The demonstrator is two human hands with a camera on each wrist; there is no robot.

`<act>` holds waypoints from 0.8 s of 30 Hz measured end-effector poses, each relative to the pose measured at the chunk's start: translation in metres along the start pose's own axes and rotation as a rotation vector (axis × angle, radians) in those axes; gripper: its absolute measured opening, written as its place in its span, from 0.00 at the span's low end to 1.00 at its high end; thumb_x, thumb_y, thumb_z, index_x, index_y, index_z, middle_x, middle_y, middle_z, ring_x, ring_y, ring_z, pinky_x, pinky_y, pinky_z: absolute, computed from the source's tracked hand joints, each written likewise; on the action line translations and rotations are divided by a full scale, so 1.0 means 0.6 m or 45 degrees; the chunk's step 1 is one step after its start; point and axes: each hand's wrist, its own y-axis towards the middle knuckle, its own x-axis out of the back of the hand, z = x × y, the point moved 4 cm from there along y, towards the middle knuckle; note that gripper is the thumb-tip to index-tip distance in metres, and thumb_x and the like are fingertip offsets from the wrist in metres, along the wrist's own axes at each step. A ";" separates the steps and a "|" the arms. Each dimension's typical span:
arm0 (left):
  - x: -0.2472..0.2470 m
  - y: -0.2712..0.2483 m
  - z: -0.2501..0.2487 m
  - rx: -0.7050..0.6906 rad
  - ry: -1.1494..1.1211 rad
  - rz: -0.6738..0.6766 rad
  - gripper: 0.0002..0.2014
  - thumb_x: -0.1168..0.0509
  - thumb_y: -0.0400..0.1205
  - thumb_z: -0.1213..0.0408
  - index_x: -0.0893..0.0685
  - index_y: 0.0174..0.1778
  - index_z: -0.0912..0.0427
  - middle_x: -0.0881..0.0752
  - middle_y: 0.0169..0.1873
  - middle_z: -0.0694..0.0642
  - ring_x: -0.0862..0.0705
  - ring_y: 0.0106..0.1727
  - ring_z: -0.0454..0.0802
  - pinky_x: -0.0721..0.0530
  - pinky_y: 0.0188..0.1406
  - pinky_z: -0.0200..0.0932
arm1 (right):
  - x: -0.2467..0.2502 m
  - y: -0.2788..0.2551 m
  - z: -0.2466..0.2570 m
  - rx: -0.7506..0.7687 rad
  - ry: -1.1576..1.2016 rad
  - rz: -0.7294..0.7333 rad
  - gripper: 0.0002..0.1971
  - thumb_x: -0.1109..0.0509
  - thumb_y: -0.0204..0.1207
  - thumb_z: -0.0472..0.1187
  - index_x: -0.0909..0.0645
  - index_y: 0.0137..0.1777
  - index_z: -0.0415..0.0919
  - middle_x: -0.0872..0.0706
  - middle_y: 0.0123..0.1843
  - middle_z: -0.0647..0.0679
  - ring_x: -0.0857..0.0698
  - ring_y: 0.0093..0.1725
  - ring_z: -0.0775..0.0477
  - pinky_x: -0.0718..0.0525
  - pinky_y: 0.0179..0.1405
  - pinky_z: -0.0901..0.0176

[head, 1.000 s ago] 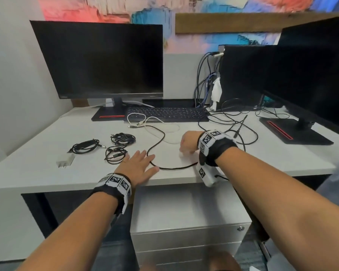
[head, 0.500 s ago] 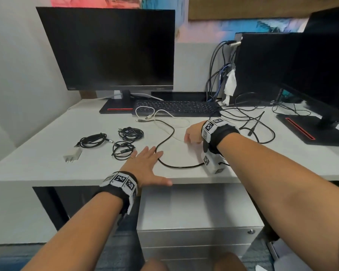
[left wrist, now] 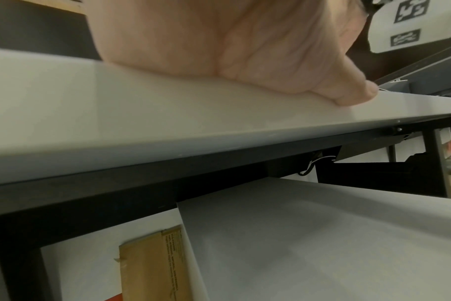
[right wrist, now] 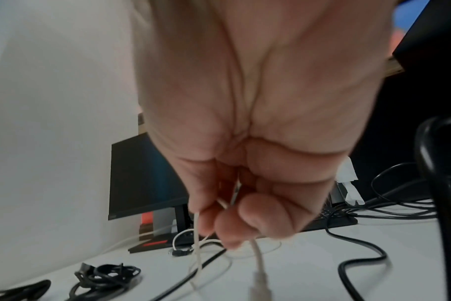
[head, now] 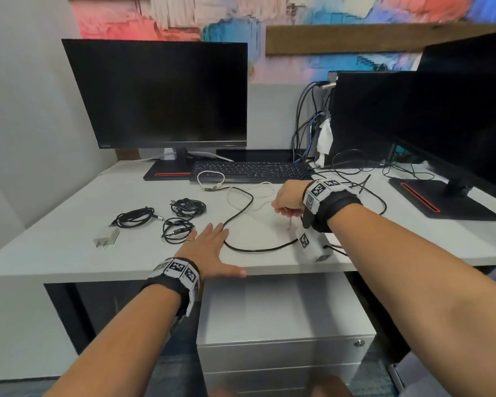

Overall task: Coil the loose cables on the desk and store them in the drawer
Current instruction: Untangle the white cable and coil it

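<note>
Right hand (right wrist: pixel 247 142) fingers: curled fingertips blurred; the thin white cable (right wrist: pixel 258 256) vanishes inside the fist.
Cable plug: soft, type unreadable.
Left hand (left wrist: pixel 232 40): fingers cut off by the top edge above the white desk (left wrist: pixel 116 122).
Brown cardboard piece (left wrist: pixel 152 268) under the desk: print too small.

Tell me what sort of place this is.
Most likely an office workstation: a white desk with two dark monitors, a black keyboard, and a drawer cabinet tucked underneath.
</note>
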 end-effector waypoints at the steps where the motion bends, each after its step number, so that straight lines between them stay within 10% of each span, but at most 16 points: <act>1: 0.000 0.000 -0.002 0.002 0.011 0.001 0.64 0.46 0.57 0.17 0.55 0.84 0.53 0.58 0.84 0.49 0.61 0.84 0.49 0.61 0.82 0.61 | 0.006 -0.006 -0.001 -0.002 0.107 -0.041 0.13 0.41 0.84 0.40 0.21 0.41 0.36 0.20 0.32 0.44 0.25 0.26 0.49 0.27 0.24 0.64; 6: 0.000 0.002 -0.003 0.034 0.020 0.061 0.74 0.57 0.44 0.12 0.57 0.83 0.53 0.58 0.84 0.50 0.60 0.84 0.50 0.62 0.81 0.62 | 0.034 -0.046 0.002 0.163 0.423 -0.295 0.10 0.42 0.82 0.37 0.20 0.44 0.38 0.17 0.33 0.47 0.24 0.30 0.50 0.27 0.29 0.63; 12: 0.006 -0.006 -0.011 0.090 0.037 0.073 0.62 0.44 0.62 0.20 0.55 0.83 0.57 0.54 0.84 0.54 0.55 0.84 0.55 0.58 0.80 0.65 | 0.056 -0.089 -0.006 0.415 1.471 -0.451 0.14 0.47 0.82 0.28 0.28 0.35 0.36 0.25 0.31 0.42 0.26 0.29 0.49 0.27 0.27 0.63; 24: 0.026 -0.023 -0.029 0.158 -0.059 0.088 0.50 0.35 0.69 0.30 0.41 0.76 0.62 0.35 0.74 0.57 0.36 0.74 0.59 0.36 0.74 0.62 | 0.103 -0.161 0.019 0.649 1.555 -0.655 0.14 0.45 0.83 0.36 0.19 0.41 0.39 0.28 0.17 0.52 0.34 0.23 0.50 0.38 0.23 0.59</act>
